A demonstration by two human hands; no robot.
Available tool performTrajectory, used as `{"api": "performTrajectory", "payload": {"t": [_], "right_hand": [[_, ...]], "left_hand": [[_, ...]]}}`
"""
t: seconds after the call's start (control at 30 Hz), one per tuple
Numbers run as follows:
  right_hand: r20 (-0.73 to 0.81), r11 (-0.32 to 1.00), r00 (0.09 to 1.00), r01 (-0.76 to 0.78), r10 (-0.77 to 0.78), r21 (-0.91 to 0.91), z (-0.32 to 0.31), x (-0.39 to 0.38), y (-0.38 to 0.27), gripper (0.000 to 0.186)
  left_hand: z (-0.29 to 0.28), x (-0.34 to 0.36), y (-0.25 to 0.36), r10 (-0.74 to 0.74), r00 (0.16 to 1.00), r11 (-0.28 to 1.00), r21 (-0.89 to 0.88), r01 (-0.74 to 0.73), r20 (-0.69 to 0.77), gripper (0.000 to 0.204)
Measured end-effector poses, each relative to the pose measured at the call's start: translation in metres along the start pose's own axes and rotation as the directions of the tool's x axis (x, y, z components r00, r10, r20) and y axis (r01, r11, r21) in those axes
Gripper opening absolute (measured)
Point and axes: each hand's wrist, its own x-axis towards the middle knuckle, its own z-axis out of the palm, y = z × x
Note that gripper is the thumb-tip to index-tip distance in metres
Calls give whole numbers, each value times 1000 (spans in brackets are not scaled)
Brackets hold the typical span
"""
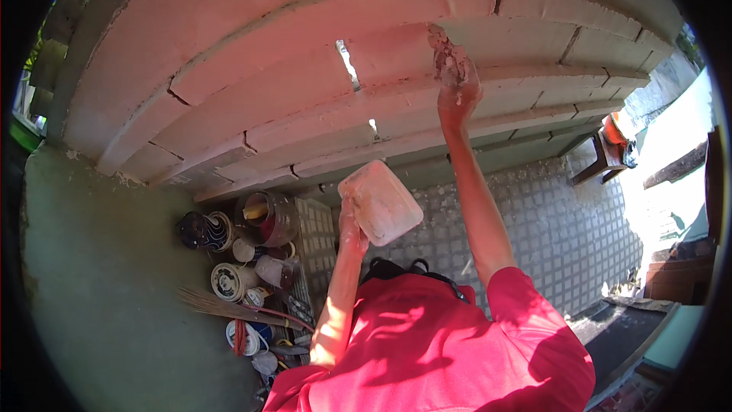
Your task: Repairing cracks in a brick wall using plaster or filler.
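Note:
My left hand (pixel 351 221) grips the side of a pale rectangular plastic tub (pixel 389 206), held in front of my chest. Its fingers are partly hidden by the tub, and whitish smears mark the skin. Farther up, my right hand (pixel 459 91) is raised against the pale slatted wall (pixel 297 69), its fingers closed and coated in grey-white paste. Rough grey paste (pixel 441 40) shows at the fingertips, where the slats have a vertical joint. What lies inside the fingers cannot be made out. Left of this hand, light comes through a narrow gap (pixel 348 63) between slats.
Several paint buckets (pixel 227 282), a clear tub (pixel 267 217) and a straw broom (pixel 221 305) crowd the floor at my left, beside a green wall (pixel 114 259). Patterned tiles (pixel 534 221) spread below my right arm. A small wooden stool (pixel 598 160) stands at the far right.

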Motion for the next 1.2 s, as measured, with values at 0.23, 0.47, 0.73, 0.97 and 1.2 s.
{"api": "performTrajectory", "payload": {"t": [0.23,0.47,0.73,0.97,1.2], "right_hand": [[-106,977,975,184,-196,-111,91,-47,15,32],[-122,913,935,288,-333,-289,116,-60,13,29],[123,861,975,221,-185,-459,124,-86,3,34],[185,889,939,337,-292,-310,89,-85,-7,28],[-38,996,999,-39,36,-81,22,-47,-23,32]], "left_hand": [[-52,-41,20,58,997,997,-41,-60,-44,54],[-84,-53,59,56,984,997,-46,-65,-168,55],[-96,-29,82,26,996,998,-53,-30,-81,55],[-85,-32,87,9,999,1000,17,-8,-33,54],[-74,-44,84,27,999,1000,-6,-27,-18,53]]}}
